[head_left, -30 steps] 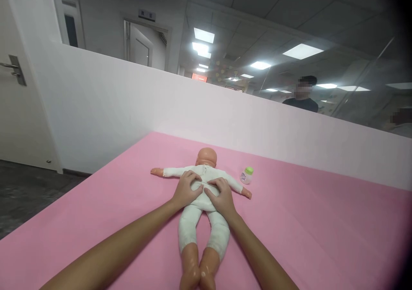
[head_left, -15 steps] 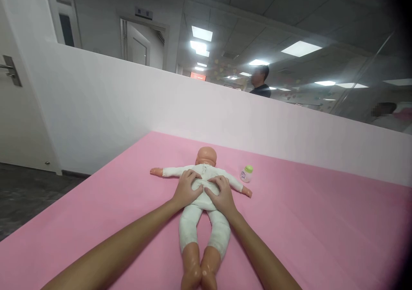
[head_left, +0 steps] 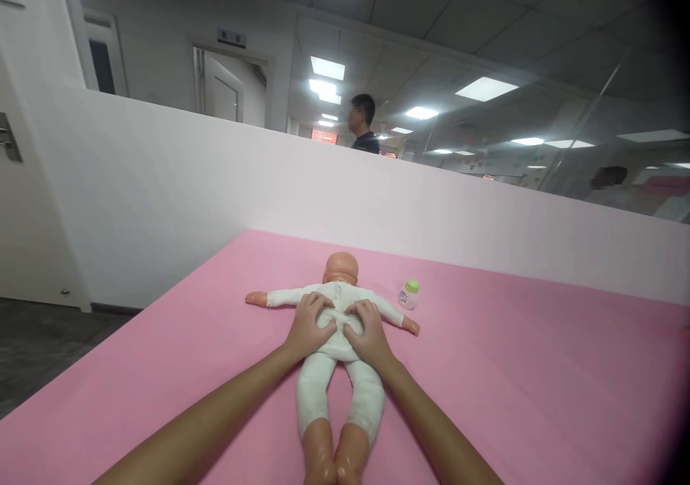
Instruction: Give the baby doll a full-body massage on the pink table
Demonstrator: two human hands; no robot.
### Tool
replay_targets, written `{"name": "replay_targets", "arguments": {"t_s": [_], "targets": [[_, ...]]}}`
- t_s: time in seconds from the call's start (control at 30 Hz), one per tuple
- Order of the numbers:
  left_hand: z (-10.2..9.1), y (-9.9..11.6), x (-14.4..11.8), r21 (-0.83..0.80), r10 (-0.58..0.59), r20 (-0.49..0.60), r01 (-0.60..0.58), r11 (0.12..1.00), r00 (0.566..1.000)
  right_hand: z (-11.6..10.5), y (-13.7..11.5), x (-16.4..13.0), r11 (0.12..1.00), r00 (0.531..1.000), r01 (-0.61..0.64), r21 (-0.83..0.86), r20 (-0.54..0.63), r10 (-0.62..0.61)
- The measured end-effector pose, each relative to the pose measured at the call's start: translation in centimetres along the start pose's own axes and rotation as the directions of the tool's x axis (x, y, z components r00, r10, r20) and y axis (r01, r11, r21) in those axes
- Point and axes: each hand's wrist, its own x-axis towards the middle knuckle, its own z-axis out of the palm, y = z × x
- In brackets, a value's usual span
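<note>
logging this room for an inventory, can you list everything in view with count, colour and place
baby doll: 1, white clothes, on tabletop
lidded bottle: 1, translucent, green cap, right of doll
tabletop: 1, pink, beneath doll
low wall: 1, white, behind tabletop
handled door: 1, off-white, left edge
open door: 1, white, beyond wall
door sign: 1, grey, above open door
ceiling lights: several, white, overhead
lit display: at least 1, red, beyond wall
people: 2, nearer centre in dark top, beyond wall
floor: dark grey, lower left
left hand: 1, bare, on doll's torso
right hand: 1, bare, on doll's torso
</note>
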Motion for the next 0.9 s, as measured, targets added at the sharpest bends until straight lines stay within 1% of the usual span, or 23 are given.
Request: {"name": "replay_targets", "arguments": {"t_s": [0.1, 0.23, 0.3, 0.37, 0.43, 0.5, 0.6, 0.73, 0.9], "targets": [[0.1, -0.4, -0.2, 0.022, 0.010, -0.013, -0.010, 1.000, 1.000, 0.2, 0.3, -0.2, 1.000, 1.000, 0.015, -0.021, -0.012, -0.016], [0.4, -0.9, -0.3, 0.057, -0.046, 0.014, 0.045, 0.997, 0.999, 0.3, 1.0, -0.3, 1.000, 0.997, -0.022, -0.010, 0.067, 0.022], [0.3, -0.7, -0.2, 0.054, -0.052, 0.022, 0.051, 0.997, 0.998, 0.2, 0.9, -0.1, 0.999, 0.995, -0.040, 0.003, 0.094, 0.040], [0.1, -0.3, -0.1, 0.042, -0.045, 0.021, 0.044, 0.998, 0.999, 0.1, 0.7, 0.0, 0.999, 0.994, -0.048, 0.007, 0.097, 0.047], [-0.1, 0.2, -0.1, 0.031, -0.043, 0.007, 0.043, 0.999, 0.999, 0.1, 0.3, 0.1, 0.999, 0.996, -0.052, 0.001, 0.070, 0.052], [-0.2, 0.5, -0.2, 0.027, -0.038, -0.020, 0.038, 0.999, 0.999, 0.3, 0.1, 0.0, 0.999, 0.998, -0.054, -0.006, 0.015, 0.054], [-0.1, 0.3, -0.4, 0.018, -0.008, -0.054, 0.009, 1.000, 0.999, 0.6, 0.3, -0.3, 1.000, 0.998, -0.027, -0.002, -0.051, 0.026], [0.0, 0.0, -0.4, -0.017, 0.001, -0.030, -0.002, 1.000, 1.000, 0.9, 1.2, -0.5, 0.999, 0.998, -0.001, 0.039, -0.056, 0.003], [-0.4, 0.4, -0.2, -0.047, 0.013, -0.029, -0.014, 0.999, 1.000, 0.9, 1.5, -0.6, 0.994, 0.998, -0.027, 0.107, -0.055, 0.033]]}}
